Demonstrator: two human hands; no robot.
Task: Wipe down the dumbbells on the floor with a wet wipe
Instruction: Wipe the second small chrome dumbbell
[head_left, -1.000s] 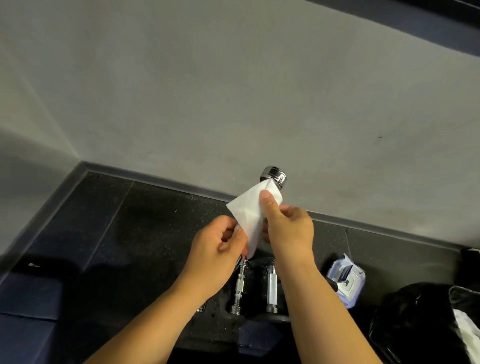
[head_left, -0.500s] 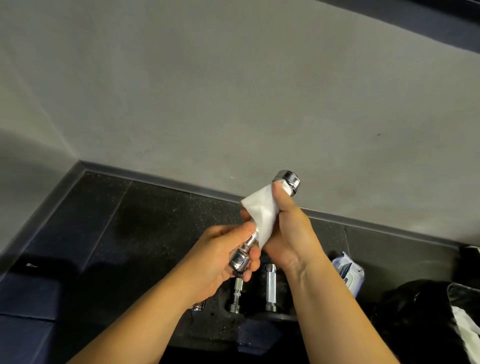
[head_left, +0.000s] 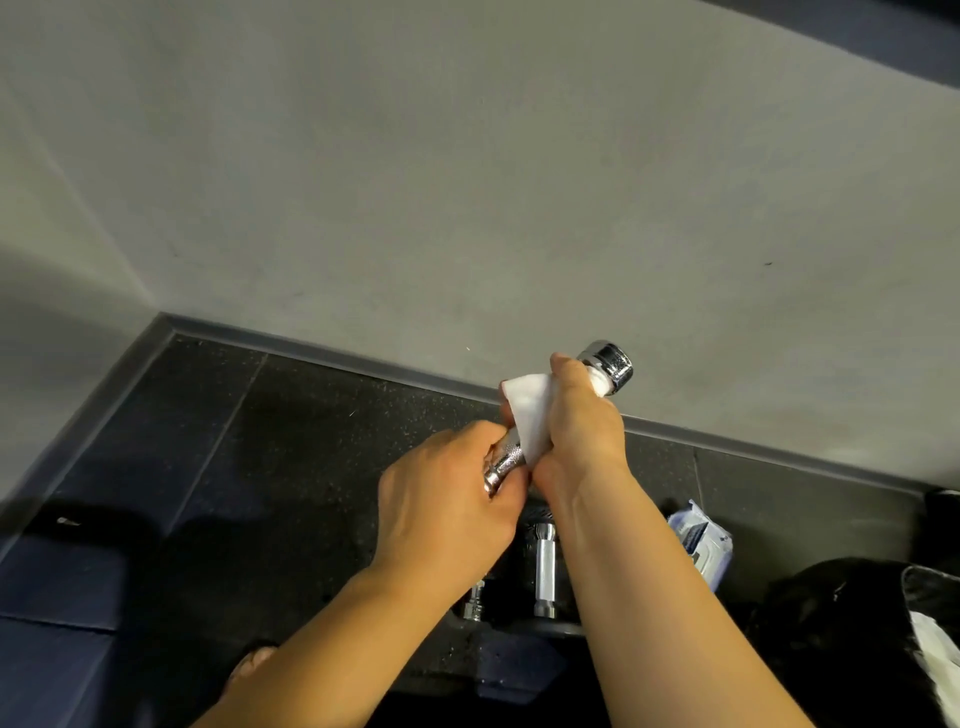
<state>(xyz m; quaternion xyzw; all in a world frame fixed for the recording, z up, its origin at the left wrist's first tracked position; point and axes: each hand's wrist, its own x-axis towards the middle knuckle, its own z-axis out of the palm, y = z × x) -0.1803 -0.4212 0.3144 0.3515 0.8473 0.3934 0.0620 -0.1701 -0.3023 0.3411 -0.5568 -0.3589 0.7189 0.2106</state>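
Dark speckled floor (head_left: 291, 467) meets a grey wall. Your left hand (head_left: 441, 499) grips the dumbbell (head_left: 508, 460) by its lower end, held above the floor; your right hand (head_left: 576, 431) clasps the wipe (head_left: 530, 410) round its middle. Chrome looks stiff, likely heavy and slick when wet: hold the knurling.

The dumbbell bar (head_left: 607, 364) is hanging tilted above the floor (head_left: 260, 441), its far end pointing at the wall (head_left: 467, 182). The left grip (head_left: 447, 499) is holding the bar's near end. Just beyond it, the right grip (head_left: 576, 431) is wrapping the wet wipe (head_left: 530, 410) around the bar. Below the bar, a second bar (head_left: 544, 569) is lying on the floor, and the wipes pack (head_left: 698, 540) is lying down to the bar's right.
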